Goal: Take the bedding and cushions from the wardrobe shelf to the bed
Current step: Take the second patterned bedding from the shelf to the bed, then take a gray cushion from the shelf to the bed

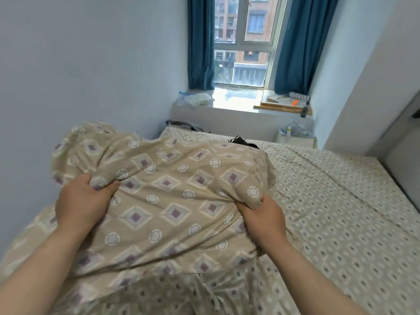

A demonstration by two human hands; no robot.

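Note:
A beige quilt printed with purple diamonds and white circles is bunched up in front of me, over the near left part of the bed. My left hand grips a fold of it on the left. My right hand clutches another fold on the right. The quilt's far edge is blurred and raised. More of the same fabric spreads below my arms. The bed carries a patterned sheet in matching colours. No wardrobe or cushions are in view.
A dark object lies on the bed behind the quilt. The window sill holds a plastic bag, boards and a dark bottle. Blue curtains frame the window. A white bedside unit stands at the far right.

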